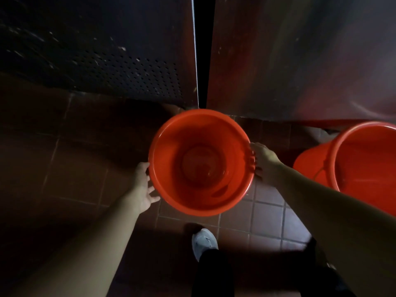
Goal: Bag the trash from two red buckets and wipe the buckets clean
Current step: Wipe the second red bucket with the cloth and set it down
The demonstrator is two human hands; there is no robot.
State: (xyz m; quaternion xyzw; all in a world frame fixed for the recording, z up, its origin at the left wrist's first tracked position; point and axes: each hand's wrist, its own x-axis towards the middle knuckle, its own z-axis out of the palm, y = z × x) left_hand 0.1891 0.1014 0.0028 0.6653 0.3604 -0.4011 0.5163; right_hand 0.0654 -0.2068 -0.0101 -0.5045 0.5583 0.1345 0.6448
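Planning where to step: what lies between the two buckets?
In the head view, the right hand and forearm, gripping the centre bucket's rim, with tiled floor below; second bucket stands right.

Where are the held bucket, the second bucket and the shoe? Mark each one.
held bucket (201, 168), head view, inside of its bottom.
second bucket (364, 159), head view, inner wall at the right edge.
shoe (204, 243), head view, top of the toe.

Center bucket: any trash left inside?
No. The center bucket shows only its bare red bottom and walls, held between the left hand and right hand.
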